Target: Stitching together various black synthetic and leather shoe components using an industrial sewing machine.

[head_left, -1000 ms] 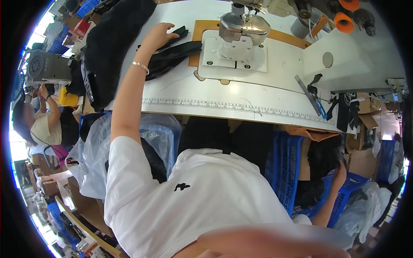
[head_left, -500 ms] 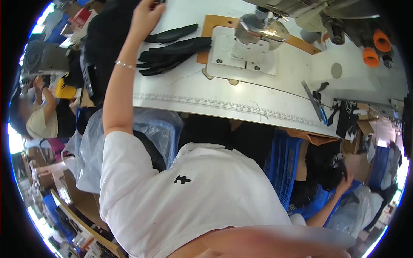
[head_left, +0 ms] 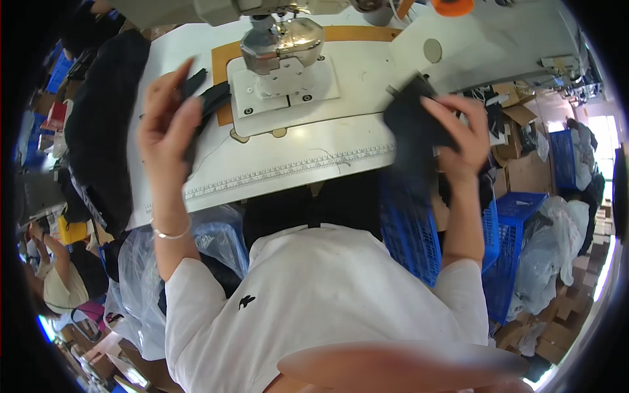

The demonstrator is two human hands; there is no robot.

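Observation:
Above the left part of the white table, my left hand [head_left: 165, 128] is somewhat blurred, with thumb and fingers apart. Just behind it lie narrow black fabric pieces [head_left: 215, 98], partly hidden by the hand. My right hand [head_left: 464, 134] pinches a dark fabric piece [head_left: 416, 118] over the table's right side; motion smears this piece and its lower end hangs past the table's front edge. Between the two hands stands the sewing machine, its metal presser head [head_left: 283, 46] over a white plate [head_left: 288, 98].
A printed ruler strip [head_left: 288, 173] runs along the table's front edge. Blue plastic crates [head_left: 501, 255] stand below on the right, beside clear plastic bags [head_left: 547, 255]. Dark cloth [head_left: 108, 124] is heaped at the left. A co-worker [head_left: 62, 272] sits farther left.
My right hand has risen from the blue crates to above the table, bringing the dark fabric piece. My left hand has drawn back from the far left. The whole view has turned.

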